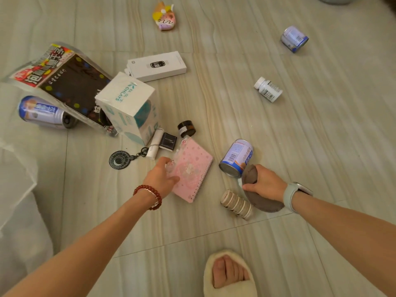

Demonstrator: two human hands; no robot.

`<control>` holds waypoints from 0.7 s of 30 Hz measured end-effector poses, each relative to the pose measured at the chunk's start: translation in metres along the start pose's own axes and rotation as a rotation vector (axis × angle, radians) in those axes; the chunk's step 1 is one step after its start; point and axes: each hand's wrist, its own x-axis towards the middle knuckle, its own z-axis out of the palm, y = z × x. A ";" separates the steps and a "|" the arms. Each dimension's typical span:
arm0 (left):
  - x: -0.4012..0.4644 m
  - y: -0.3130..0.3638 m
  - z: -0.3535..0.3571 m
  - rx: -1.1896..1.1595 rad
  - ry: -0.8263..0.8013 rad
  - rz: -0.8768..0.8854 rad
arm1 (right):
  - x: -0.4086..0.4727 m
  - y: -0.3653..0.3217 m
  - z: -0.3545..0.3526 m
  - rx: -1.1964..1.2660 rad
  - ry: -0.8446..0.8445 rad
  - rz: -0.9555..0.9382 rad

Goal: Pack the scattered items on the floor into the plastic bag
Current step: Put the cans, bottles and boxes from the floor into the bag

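Note:
My left hand (164, 175) grips the near corner of a pink spiral notebook (192, 168) lying on the floor. My right hand (266, 182) holds a grey, curved fabric pouch (260, 201) beside a blue and white can (236, 157) on its side. A stack of round beige discs (235, 204) lies just left of the pouch. The translucent plastic bag (19, 174) sits crumpled at the left edge. Farther off lie a tissue box (128, 106), a white flat box (157, 65), a snack packet (60, 80) and a dark jar (186, 127).
A round black keychain (119, 159), a white tube (154, 142) and a small black box (168, 142) lie near the notebook. A pill bottle (267, 89), a second can (294, 39), a third can (46, 113) and a colourful toy (164, 17) are scattered around. My slippered foot (229, 273) is at the bottom.

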 end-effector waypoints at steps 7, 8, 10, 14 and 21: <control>-0.034 -0.008 -0.057 0.085 0.025 0.092 | -0.034 -0.052 -0.033 0.059 -0.243 -0.078; -0.039 -0.006 -0.067 0.094 0.049 0.107 | -0.041 -0.066 -0.035 0.091 -0.246 -0.108; -0.051 -0.003 -0.086 0.083 0.098 0.131 | -0.052 -0.095 -0.035 0.168 -0.216 -0.181; -0.084 -0.002 -0.132 -0.036 0.229 0.155 | -0.070 -0.165 -0.027 0.322 -0.219 -0.355; -0.176 -0.049 -0.235 -0.359 0.521 0.214 | -0.107 -0.287 0.003 0.414 -0.175 -0.669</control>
